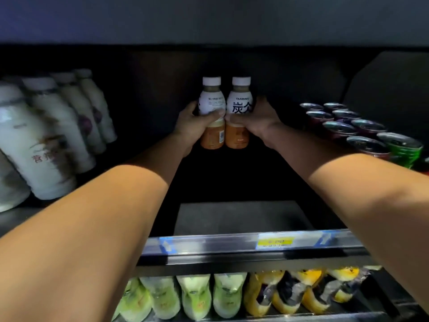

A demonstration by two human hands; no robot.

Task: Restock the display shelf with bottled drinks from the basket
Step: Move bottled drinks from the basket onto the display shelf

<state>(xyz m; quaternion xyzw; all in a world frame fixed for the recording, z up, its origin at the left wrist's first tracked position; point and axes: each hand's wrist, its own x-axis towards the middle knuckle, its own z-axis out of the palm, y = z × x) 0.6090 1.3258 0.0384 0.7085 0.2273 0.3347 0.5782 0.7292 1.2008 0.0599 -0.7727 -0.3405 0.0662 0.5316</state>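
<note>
At the back of the dark shelf point(234, 217), the left bottle point(211, 105) and the right bottle point(241, 105) are held upright, touching side by side. The left hand point(191, 126) curls round one at mid-height, the right hand point(260, 120) round the other. Pale bottles point(46, 140) flank the left, cans point(362, 129) the right.

The left bottle point(212, 101) and the right bottle point(241, 105) are upright and touching side by side, far back in the middle of the dark display shelf point(232, 217). Each has a white cap, a white label on its upper body and orange-brown drink below. The left label shows small print, the right one dark blue characters. The left hand point(192, 126) grips the left bottle's middle and the right hand point(260, 119) grips the right bottle's.
</note>
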